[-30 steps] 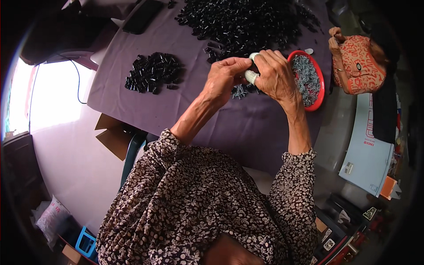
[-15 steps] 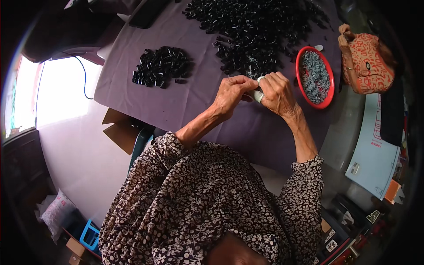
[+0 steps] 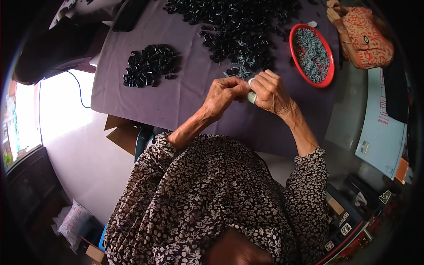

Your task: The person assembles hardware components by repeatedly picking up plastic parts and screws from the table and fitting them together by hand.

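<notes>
Both of my hands meet over the purple tablecloth (image 3: 176, 97), fingers pinched together around a small pale part (image 3: 251, 95). My left hand (image 3: 223, 95) closes on it from the left, my right hand (image 3: 271, 92) from the right; most of the part is hidden between the fingers. Just beyond my hands lies a big heap of small black parts (image 3: 238, 26) with a few thin metal clips (image 3: 240, 70) at its near edge. A red bowl (image 3: 327, 66) of metal clips sits to the right of my right hand.
A smaller pile of black parts (image 3: 150, 64) lies at the left of the table. Another person's hand and orange patterned sleeve (image 3: 364, 35) are at the far right. A cardboard box (image 3: 123, 132) sits below the table's near edge; papers (image 3: 382, 137) lie at right.
My joined hands have drawn back from the black heap and the red bowl toward me, still pinched on the small pale part.
</notes>
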Action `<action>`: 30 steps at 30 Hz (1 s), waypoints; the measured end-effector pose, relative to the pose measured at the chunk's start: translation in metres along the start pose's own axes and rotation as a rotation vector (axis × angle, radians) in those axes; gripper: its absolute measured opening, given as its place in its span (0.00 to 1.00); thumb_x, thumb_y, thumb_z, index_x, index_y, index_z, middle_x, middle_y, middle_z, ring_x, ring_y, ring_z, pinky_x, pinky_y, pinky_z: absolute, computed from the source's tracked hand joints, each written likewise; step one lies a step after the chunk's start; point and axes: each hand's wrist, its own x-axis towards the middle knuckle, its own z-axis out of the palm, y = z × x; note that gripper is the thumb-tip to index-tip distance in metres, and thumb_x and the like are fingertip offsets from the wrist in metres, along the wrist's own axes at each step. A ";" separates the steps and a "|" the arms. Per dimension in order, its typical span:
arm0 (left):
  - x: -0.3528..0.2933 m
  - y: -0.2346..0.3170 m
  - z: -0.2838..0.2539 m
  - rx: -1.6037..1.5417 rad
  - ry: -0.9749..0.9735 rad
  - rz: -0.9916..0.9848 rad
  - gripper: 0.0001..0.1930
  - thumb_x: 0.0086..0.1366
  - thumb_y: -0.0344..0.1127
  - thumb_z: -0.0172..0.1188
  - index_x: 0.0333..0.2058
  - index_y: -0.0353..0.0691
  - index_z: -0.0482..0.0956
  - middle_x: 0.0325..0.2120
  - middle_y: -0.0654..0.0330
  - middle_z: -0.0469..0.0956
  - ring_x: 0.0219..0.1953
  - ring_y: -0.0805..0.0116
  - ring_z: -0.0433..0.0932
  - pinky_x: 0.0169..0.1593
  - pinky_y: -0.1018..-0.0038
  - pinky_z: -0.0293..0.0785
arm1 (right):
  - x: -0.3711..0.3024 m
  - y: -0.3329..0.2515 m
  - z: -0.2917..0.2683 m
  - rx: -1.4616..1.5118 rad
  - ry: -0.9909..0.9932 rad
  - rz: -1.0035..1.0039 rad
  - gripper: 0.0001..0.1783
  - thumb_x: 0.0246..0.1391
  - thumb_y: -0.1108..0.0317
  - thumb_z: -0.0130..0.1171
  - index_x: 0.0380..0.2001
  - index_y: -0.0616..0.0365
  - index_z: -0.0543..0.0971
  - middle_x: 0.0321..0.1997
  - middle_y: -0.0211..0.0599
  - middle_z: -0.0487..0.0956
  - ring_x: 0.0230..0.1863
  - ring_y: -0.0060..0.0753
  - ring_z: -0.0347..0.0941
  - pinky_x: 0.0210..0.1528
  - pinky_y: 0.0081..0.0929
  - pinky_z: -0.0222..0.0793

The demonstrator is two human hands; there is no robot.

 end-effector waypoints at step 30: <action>-0.028 0.031 -0.107 1.196 0.730 0.672 0.07 0.50 0.26 0.59 0.31 0.39 0.78 0.29 0.57 0.76 0.30 0.60 0.77 0.34 0.72 0.73 | -0.039 0.062 0.011 0.105 -0.060 0.637 0.13 0.43 0.79 0.47 0.34 0.62 0.76 0.31 0.45 0.76 0.31 0.49 0.72 0.31 0.32 0.67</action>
